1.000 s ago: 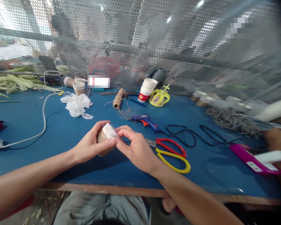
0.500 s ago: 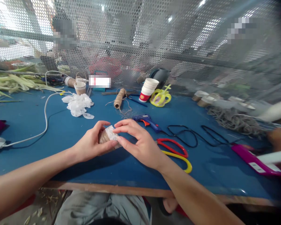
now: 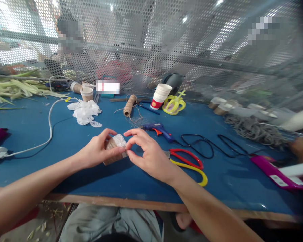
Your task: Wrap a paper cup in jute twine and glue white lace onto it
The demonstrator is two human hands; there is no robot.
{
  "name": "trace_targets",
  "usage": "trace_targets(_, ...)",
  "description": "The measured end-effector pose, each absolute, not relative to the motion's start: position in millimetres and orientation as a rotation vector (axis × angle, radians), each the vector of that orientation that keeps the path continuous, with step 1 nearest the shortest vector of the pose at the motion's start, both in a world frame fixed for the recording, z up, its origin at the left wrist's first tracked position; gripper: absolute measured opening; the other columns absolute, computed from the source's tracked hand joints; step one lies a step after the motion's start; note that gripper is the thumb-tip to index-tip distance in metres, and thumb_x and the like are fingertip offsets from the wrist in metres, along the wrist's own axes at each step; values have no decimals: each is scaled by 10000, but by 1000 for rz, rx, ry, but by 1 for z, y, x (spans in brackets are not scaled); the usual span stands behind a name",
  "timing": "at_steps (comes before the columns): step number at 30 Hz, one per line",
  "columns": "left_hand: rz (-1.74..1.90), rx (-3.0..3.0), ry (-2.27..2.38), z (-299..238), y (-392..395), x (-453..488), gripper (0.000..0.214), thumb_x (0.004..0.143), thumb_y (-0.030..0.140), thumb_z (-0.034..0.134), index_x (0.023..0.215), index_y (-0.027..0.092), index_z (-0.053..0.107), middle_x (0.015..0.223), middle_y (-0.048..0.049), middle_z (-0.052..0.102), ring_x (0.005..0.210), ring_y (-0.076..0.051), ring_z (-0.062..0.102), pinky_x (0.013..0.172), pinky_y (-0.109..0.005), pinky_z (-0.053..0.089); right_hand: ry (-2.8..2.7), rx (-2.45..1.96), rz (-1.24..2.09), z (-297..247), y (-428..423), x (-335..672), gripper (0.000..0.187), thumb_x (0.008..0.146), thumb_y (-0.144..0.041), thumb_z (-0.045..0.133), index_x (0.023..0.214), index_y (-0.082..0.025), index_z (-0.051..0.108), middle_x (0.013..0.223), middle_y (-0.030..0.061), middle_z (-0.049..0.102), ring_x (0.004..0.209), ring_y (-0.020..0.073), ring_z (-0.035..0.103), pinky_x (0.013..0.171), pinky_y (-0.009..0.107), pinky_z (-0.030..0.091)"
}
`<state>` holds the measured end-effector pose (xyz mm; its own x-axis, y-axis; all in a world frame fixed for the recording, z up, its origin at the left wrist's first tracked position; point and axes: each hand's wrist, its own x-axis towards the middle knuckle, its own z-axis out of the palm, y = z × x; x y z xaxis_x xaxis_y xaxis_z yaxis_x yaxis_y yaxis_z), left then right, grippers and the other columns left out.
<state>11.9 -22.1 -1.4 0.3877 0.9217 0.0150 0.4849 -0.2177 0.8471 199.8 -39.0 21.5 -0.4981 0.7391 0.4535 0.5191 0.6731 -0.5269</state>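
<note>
My left hand (image 3: 94,152) wraps around a twine-wrapped cup (image 3: 111,144), holding it tilted on its side above the table, thumb along the front. White lace (image 3: 119,140) covers the cup's right end. At that end my right hand (image 3: 150,156) pinches the lace edge between thumb and fingers; the exact grip is partly hidden. Beyond my right hand rests a blue glue gun (image 3: 156,128). Scissors (image 3: 188,158) with red and yellow handles lie partly behind the right wrist. A heap of white lace (image 3: 83,112) sits beyond my left hand.
Farther back on the blue table (image 3: 65,141) are a twine roll (image 3: 129,106), stacked paper cups (image 3: 159,95) and a yellow crown-shaped piece (image 3: 173,104). Grey cord (image 3: 255,129) and a purple power strip (image 3: 272,171) lie right. A white cable (image 3: 49,124) crosses the left side.
The cup has turned and shifted slightly left in my left hand, showing more of its lower side. My right fingers have drawn closer together at the lace edge.
</note>
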Motion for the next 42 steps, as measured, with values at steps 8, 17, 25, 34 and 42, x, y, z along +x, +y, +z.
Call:
trace_targets(8, 710, 1828, 1200, 0, -21, 11, 519, 733, 534, 574, 1074, 160, 461, 820, -28, 587, 727, -175, 547, 663, -312, 443, -1988, -1147, 780, 23, -37, 200, 243, 746, -157, 583, 978, -191, 518, 990, 66, 619, 961, 186, 589, 882, 374, 460)
trace_targets(17, 697, 1712, 1117, -3, -25, 13, 650, 668, 505, 661, 1147, 175, 372, 796, -7, 566, 576, -129, 522, 496, -252, 423, -1797, -1185, 1057, 17, -33, 192, 284, 723, -130, 562, 1003, -157, 521, 775, -1, 613, 743, 139, 601, 718, 303, 491)
trace_targets(25, 733, 1411, 1052, 5, -24, 15, 508, 672, 414, 679, 1042, 143, 460, 804, -14, 588, 702, -147, 567, 606, -260, 451, -1592, -1074, 1111, 18, -29, 199, 272, 857, -376, 489, 1031, -169, 519, 916, 64, 672, 870, 150, 618, 784, 311, 477)
trace_targets(34, 741, 1218, 978, 4, -25, 15, 500, 685, 436, 683, 1039, 143, 485, 830, -29, 590, 711, -153, 587, 607, -264, 470, -1848, -1167, 771, 17, -36, 194, 184, 854, -322, 510, 939, -170, 570, 948, 72, 658, 875, 178, 600, 761, 325, 473)
trace_targets(42, 692, 1056, 952, 9, -26, 15, 494, 705, 456, 666, 1048, 162, 468, 836, -44, 591, 676, -156, 591, 513, -267, 511, -1862, -1167, 780, 16, -34, 196, 201, 862, -333, 492, 951, -170, 571, 961, 77, 655, 903, 182, 601, 781, 326, 468)
